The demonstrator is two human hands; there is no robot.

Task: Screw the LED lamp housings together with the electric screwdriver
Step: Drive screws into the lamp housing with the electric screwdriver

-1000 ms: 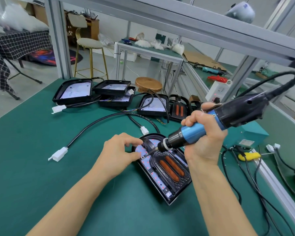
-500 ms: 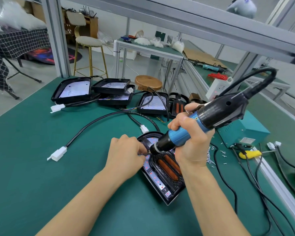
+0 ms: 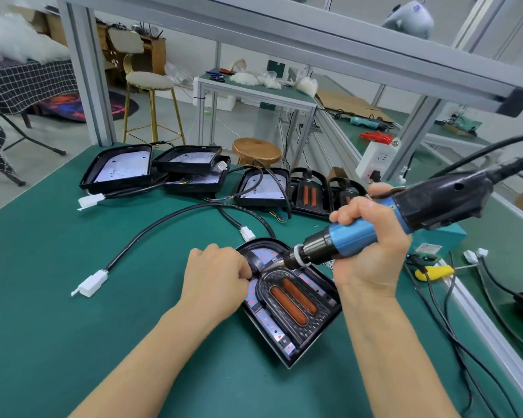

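A black LED lamp housing (image 3: pixel 293 303) with two orange lenses lies on the green bench (image 3: pixel 58 297) in front of me. My right hand (image 3: pixel 372 251) grips the blue-and-black electric screwdriver (image 3: pixel 375 224), tilted down to the left, with its bit tip on the housing's upper left part. My left hand (image 3: pixel 215 282) has curled fingers at the housing's left edge, right by the bit tip; whether they pinch a screw is hidden.
Several more black housings (image 3: pixel 118 168) lie along the bench's far edge, trailing black cables with white connectors (image 3: pixel 91 282). A teal box (image 3: pixel 441 236), a yellow item (image 3: pixel 432 271) and loose cords sit at the right by the aluminium rail. Small screws lie behind my right hand.
The screwdriver has tipped lower and moved left, bringing its bit onto the housing's upper left. My left hand has closed in on the bit tip.
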